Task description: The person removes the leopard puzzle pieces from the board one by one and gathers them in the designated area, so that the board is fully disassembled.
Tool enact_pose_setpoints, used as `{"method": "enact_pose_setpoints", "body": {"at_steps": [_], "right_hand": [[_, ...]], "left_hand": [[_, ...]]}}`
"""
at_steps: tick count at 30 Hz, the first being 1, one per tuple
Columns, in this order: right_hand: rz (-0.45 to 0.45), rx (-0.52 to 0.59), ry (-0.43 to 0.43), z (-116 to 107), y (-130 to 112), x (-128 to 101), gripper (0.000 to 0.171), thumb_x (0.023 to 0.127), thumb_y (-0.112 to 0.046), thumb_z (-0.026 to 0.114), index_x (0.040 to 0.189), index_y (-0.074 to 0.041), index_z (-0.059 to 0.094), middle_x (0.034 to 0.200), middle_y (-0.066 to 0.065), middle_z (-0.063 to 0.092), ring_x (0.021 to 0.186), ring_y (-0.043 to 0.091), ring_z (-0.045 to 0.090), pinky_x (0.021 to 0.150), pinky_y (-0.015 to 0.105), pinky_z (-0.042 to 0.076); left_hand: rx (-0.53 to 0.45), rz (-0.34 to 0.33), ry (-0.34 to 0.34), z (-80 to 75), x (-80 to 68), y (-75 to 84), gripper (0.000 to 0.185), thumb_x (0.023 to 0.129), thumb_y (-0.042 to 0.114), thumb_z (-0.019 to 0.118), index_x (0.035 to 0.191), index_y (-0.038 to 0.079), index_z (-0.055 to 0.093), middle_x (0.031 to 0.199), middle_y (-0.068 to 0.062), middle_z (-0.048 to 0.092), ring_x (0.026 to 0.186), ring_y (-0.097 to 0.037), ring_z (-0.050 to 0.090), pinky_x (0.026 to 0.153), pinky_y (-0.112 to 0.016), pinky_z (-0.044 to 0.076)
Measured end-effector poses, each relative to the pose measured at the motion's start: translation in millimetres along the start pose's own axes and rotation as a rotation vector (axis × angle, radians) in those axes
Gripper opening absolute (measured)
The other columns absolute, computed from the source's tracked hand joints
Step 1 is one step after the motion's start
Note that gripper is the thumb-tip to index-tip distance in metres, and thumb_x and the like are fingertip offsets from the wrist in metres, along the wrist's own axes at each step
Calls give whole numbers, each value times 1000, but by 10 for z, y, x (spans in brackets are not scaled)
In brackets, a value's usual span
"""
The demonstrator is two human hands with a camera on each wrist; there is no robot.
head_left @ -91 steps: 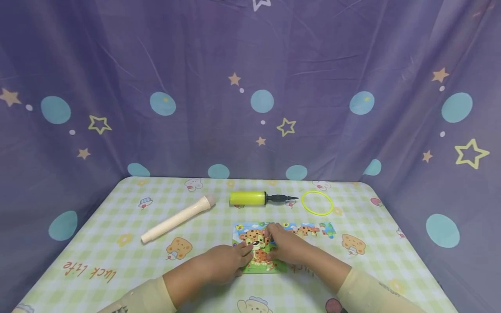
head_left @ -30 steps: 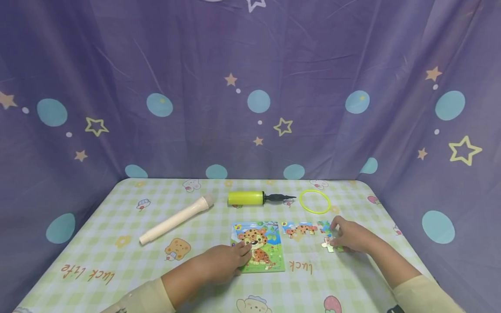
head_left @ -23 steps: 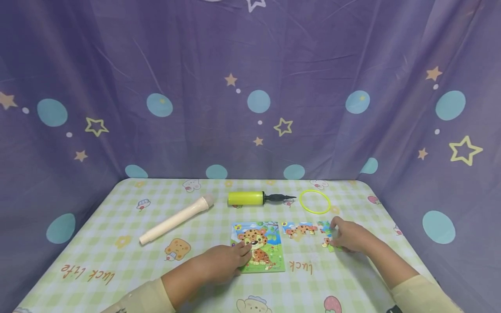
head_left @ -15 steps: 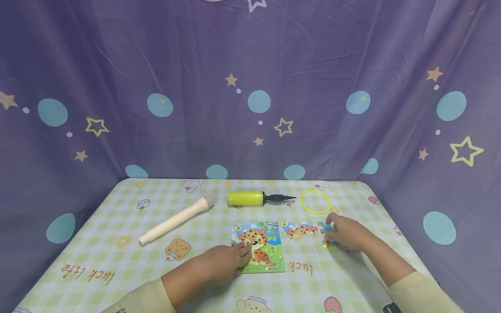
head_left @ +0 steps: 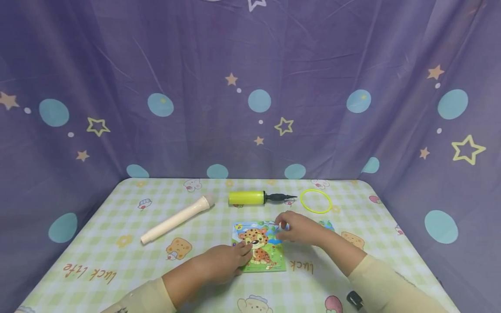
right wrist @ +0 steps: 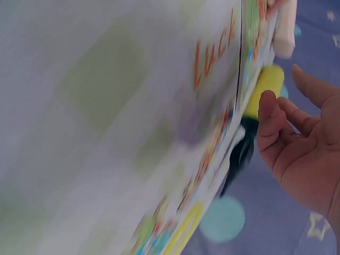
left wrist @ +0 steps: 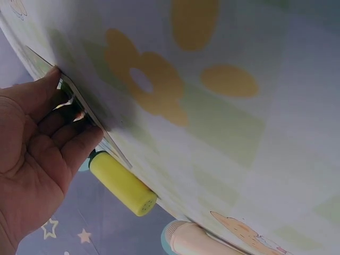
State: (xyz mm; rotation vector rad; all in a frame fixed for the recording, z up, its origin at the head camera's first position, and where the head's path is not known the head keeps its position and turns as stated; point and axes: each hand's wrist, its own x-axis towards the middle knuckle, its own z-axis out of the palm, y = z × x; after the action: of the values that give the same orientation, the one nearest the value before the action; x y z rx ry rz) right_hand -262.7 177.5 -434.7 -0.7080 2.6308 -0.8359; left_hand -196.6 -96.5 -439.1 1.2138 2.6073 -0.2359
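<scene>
In the head view my left hand (head_left: pixel 227 261) lies over the lower left of a leopard jigsaw puzzle (head_left: pixel 272 258). The left wrist view shows the thumb and fingertips of that left hand (left wrist: pixel 45 143) gripping the thin puzzle board at its edge. My right hand (head_left: pixel 299 228) is at the puzzle's upper right corner, thumb and index finger apart. In the right wrist view, the right hand (right wrist: pixel 308 138) has bent fingers and nothing visible between them. A loose puzzle piece (head_left: pixel 326 224) lies farther right; the right hand and forearm hide most other loose pieces.
Behind the puzzle lie a yellow hand pump (head_left: pixel 247 198) with a black nozzle and a yellow ring (head_left: pixel 316 201). A cream toy microphone (head_left: pixel 178 219) lies to the left. The checked tablecloth (head_left: pixel 156 269) reaches a purple curtain (head_left: pixel 203 143).
My right hand has let go of a puzzle piece among the loose ones and moved left to the puzzle's upper right corner. The left hand has stayed on the puzzle.
</scene>
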Motion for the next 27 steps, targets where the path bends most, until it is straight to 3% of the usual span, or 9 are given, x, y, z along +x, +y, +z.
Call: {"method": "enact_pose_setpoints", "body": {"at_steps": [8,14,20,23,27], "right_hand": [[6,-147,-75,349,-265,255,66,84,-48,74,137,-14,54,112,-3,56,99,12,58,84,35,53],[48,-236,-79,502,-328,309,66,80,-49,77,134,-18,56,111,-3,55,93,11,57,79,34,52],[86,-201,-79,528,-331,295,62,79,-46,78,130,-19,55,113,-2,55,101,16,59,87,41,53],[86,-191,-85,526,-333,285,61,79,-46,78,129,-20,54,111,-2,54,99,16,58,87,41,53],[82,-188,-90,522,-337,287,59,80,-45,78,127,-20,53,108,-2,51,92,14,56,82,38,52]], "left_hand": [[3,17,2,-3,3,-17,57,98,36,58,151,21,41,159,0,34,144,-20,37,107,-31,46],[-13,15,10,13,-10,-30,58,97,36,58,150,20,42,159,-1,34,144,-20,37,107,-31,45],[-48,-45,17,38,-30,18,55,97,37,57,150,25,43,160,-2,32,142,-22,39,99,-33,52],[-87,-101,20,50,-56,52,55,97,37,56,150,30,42,160,-6,30,142,-24,40,96,-37,54],[-118,-124,21,49,-64,44,54,96,37,57,148,34,42,159,-9,32,137,-28,47,98,-39,53]]}}
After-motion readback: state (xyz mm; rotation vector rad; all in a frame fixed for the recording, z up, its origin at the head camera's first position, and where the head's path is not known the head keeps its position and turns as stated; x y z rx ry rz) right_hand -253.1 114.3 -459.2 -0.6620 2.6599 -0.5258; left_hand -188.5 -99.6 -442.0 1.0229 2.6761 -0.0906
